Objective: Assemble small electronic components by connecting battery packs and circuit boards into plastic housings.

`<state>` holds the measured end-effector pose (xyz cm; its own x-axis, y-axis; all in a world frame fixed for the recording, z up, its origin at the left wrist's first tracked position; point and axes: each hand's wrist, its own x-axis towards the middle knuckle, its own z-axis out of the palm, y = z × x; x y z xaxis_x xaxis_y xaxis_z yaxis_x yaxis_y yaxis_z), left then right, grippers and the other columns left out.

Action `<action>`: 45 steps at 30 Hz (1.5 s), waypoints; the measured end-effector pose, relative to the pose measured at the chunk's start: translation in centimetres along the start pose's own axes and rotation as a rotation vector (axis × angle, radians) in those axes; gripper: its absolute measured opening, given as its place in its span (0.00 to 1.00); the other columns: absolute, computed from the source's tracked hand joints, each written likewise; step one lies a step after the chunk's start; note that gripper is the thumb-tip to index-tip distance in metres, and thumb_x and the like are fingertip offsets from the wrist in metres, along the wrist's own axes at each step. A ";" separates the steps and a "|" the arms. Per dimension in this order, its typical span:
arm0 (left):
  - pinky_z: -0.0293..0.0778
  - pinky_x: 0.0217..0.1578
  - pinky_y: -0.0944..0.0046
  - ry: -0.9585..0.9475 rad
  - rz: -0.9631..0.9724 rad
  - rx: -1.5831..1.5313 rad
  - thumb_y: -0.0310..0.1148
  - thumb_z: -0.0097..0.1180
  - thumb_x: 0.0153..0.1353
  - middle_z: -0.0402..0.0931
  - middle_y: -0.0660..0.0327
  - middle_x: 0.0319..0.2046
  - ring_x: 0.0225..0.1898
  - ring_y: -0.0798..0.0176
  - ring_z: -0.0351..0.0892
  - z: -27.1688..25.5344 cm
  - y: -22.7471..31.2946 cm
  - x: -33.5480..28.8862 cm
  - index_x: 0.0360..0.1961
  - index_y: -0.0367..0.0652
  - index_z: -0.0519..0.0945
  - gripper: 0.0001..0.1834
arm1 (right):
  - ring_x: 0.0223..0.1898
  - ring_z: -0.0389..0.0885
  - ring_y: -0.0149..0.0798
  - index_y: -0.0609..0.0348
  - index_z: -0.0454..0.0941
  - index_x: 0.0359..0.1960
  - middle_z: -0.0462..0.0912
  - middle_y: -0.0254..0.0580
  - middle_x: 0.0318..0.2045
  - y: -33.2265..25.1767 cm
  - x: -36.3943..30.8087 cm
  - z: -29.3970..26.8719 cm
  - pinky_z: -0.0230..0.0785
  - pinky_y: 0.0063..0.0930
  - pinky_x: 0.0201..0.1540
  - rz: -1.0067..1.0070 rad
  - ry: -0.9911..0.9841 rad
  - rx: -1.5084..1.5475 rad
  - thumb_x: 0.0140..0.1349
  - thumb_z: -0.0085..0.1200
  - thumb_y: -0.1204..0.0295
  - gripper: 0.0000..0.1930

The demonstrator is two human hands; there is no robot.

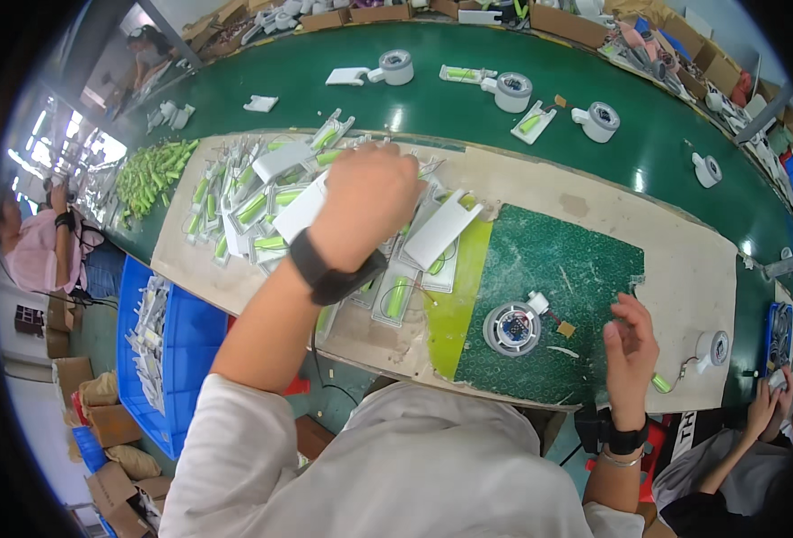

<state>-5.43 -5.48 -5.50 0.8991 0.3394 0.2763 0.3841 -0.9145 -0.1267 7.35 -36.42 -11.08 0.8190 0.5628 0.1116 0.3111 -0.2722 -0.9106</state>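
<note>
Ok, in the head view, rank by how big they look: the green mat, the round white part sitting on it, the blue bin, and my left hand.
Largest to smallest:
1. green mat
2. blue bin, partly hidden
3. left hand, nearer the camera, so unsure
4. round white part

Five round white units (396, 67) are sitting on the green belt (468, 103), one more (512, 328) on the green mat (549, 296). White housings with green cells (262, 211) are piling up, maybe a dozen; two blue bins (168, 359) are standing left.

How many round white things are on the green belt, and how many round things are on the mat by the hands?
Round white units on the belt: 4
Round unit on the mat: 1
Round unit by the right hand, at the board's edge: 1
Total: 6
</note>
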 end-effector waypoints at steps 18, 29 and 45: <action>0.66 0.24 0.60 0.265 -0.011 -0.696 0.22 0.53 0.47 0.71 0.55 0.21 0.23 0.52 0.71 -4.8 7.7 -4.4 0.25 0.39 0.73 0.03 | 0.35 0.74 0.29 0.66 0.70 0.46 0.76 0.42 0.36 -5.7 -1.1 5.7 0.66 0.19 0.41 0.190 -0.222 0.725 0.59 0.47 0.75 0.14; 0.68 0.27 0.61 -0.057 0.471 -0.946 0.26 0.51 0.55 0.73 0.52 0.25 0.25 0.52 0.72 -2.7 12.4 -6.7 0.31 0.36 0.75 0.05 | 0.26 0.72 0.24 0.64 0.74 0.40 0.75 0.38 0.36 -3.8 -2.8 1.9 0.65 0.15 0.28 0.083 -0.096 0.874 0.60 0.46 0.75 0.09; 0.68 0.26 0.64 0.002 0.503 -0.997 0.34 0.49 0.59 0.75 0.53 0.27 0.25 0.58 0.73 -2.8 13.0 -8.0 0.32 0.35 0.76 0.11 | 0.29 0.78 0.29 0.68 0.74 0.35 0.79 0.40 0.28 -3.9 -6.3 -3.8 0.70 0.17 0.32 -0.066 0.059 0.631 0.57 0.50 0.76 0.08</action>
<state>-8.24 -20.69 -6.70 0.9041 -0.1191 0.4103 -0.3647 -0.7155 0.5959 2.82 -41.92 -6.75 0.8388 0.5136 0.1804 0.0324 0.2838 -0.9583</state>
